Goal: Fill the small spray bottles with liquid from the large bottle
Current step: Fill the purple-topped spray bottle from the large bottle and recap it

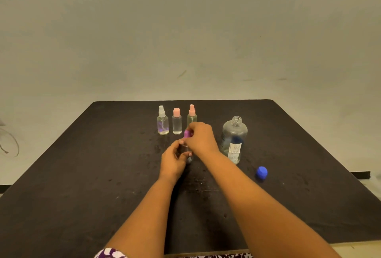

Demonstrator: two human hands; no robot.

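Observation:
A small clear spray bottle (pixel 188 155) stands at the middle of the black table (pixel 82 175). My left hand (pixel 173 161) grips its body. My right hand (pixel 201 137) pinches its purple cap (pixel 188 133) from above. Behind it stand three small bottles in a row: one with a white sprayer (pixel 162 121), one with a pink cap (pixel 176 121), one with a pink sprayer (pixel 192 114), partly hidden by my right hand. The large clear bottle (pixel 234 140) stands uncapped to the right, with a little liquid in it. Its blue cap (pixel 261 172) lies on the table nearby.
Wet spots mark the table around the bottles. A pale wall rises behind the table's far edge. A thin wire loop (pixel 10 144) hangs at the far left.

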